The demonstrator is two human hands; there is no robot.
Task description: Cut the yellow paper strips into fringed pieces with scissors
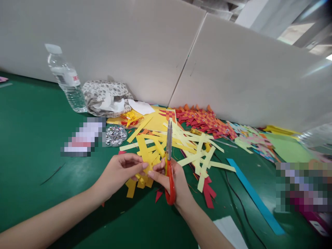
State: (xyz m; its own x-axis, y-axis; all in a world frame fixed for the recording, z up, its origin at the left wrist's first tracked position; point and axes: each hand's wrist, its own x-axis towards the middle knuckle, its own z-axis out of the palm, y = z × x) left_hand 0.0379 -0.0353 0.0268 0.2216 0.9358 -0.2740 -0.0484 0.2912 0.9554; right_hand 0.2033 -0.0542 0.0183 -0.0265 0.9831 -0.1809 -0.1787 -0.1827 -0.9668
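Observation:
Between thumb and fingertips, my left hand [116, 173] pinches a piece of folded yellow paper strips [144, 148], whose loose ends hang below the fingers. My right hand [180, 181] touches the same yellow piece with thumb and fingertips. Scissors [169, 183] with red handles also rest in my right hand, blades pointing up and away. Whether the blades are fully closed is hard to make out. Pale yellow strips [201, 152] lie in a loose heap just beyond. Red paper scraps [208, 193] are on the green table [33, 138] beside my right hand.
A water bottle [66, 83] and a patterned cloth pouch [109, 93] stand by the grey partition [116, 41]. Nearby is a container of googly eyes [116, 135]. Woven red-orange paper fish [204, 121] are piled at the back. A blue strip [255, 195] and dark cable [240, 204] lie right.

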